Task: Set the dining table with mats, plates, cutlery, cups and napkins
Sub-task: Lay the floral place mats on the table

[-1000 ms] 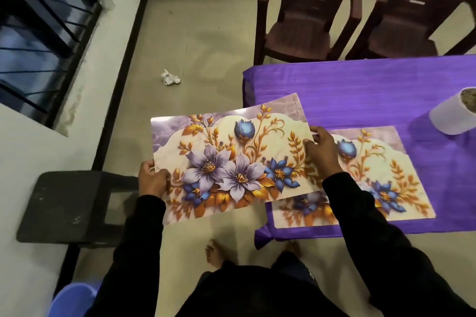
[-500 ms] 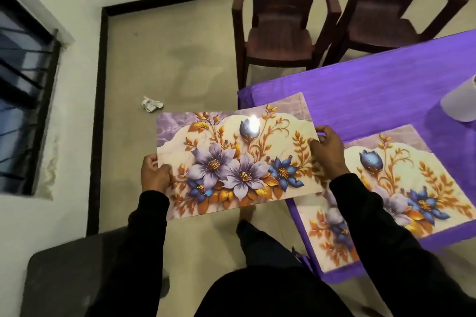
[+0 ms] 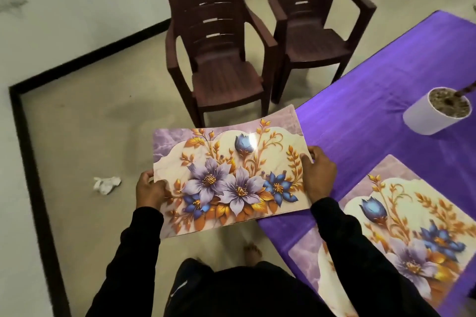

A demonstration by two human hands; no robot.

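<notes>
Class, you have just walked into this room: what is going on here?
A person in black sleeves is setting a table. The left hand and right hand each grip an end of a floral place mat, held in the air at the corner of the table with the purple cloth. A second floral mat already lies flat on that cloth. A white pot stands farther along the table. No plates, cutlery, cups or napkins are in view.
</notes>
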